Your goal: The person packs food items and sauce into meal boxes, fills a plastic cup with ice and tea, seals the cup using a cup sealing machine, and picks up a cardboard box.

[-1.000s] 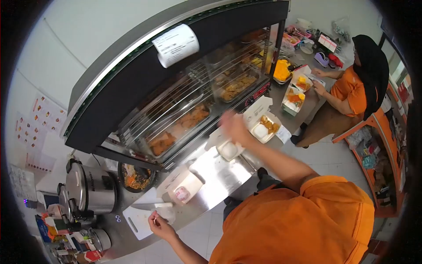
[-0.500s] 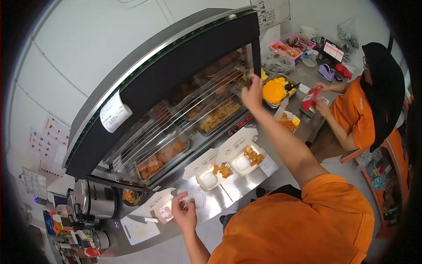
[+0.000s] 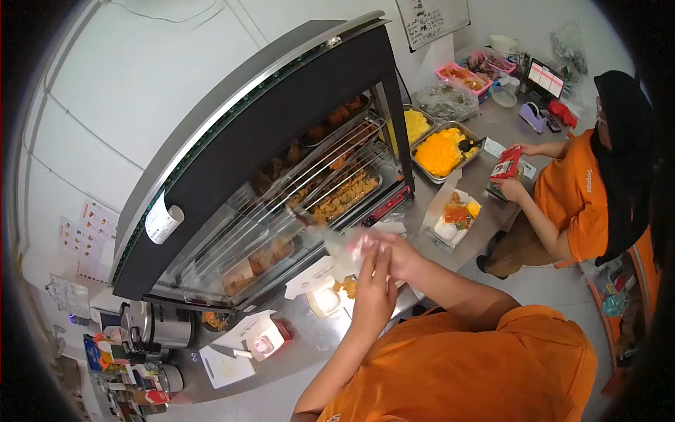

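Note:
My right hand (image 3: 399,257) is closed on a whitish, translucent object (image 3: 336,245) that has pink near the fingers and a darker tip. Motion smears it, so its kind is unclear. My left hand (image 3: 373,283) is pressed against the right, its fingers together; what lies between them is hidden. Below the hands stands an open paper food box (image 3: 309,278) with a white round mound (image 3: 324,301) and golden fried pieces (image 3: 347,287). Another open box (image 3: 271,328) is farther left, with a small pinkish-white item (image 3: 264,344) inside.
A glass food warmer (image 3: 281,183) with trays of fried food stands behind the counter. A knife (image 3: 235,351) lies by a white cutting board (image 3: 223,369). At right are a filled box (image 3: 455,224), a tray of yellow food (image 3: 443,151), and a co-worker (image 3: 583,183) holding a red packet (image 3: 506,165).
My right hand has come down from the warmer's right end to meet my left hand, which has moved up and right. The whitish object now shows at my hands.

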